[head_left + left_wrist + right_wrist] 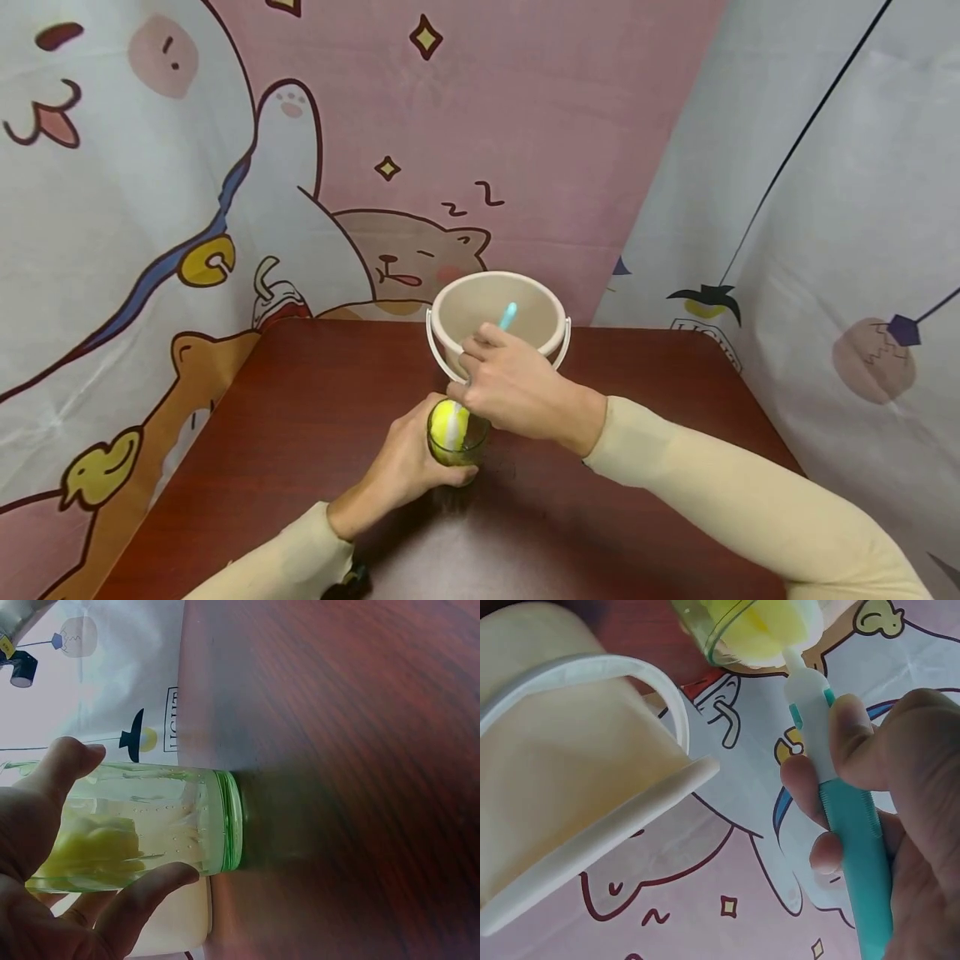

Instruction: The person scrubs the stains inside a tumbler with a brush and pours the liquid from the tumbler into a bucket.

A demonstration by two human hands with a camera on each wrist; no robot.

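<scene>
A clear, green-tinted glass (229,817) is gripped by my left hand (412,454), thumb on one side and fingers on the other. It stands upright, its thick base right at the tabletop in the left wrist view. My right hand (517,383) holds a cup brush (855,847) by its teal and white handle, thumb and fingers wrapped round it. The brush's yellow and white sponge head (450,427) is partly inside the mouth of the glass. Through the glass wall the sponge shows yellow, and small droplets dot the glass.
Just beyond my hands stands a cream bucket (480,302) with a white handle (660,679) hanging down at its side. Everything rests on a dark reddish-brown table (337,375). Cartoon-printed cloth (540,125) hangs behind and at both sides of it.
</scene>
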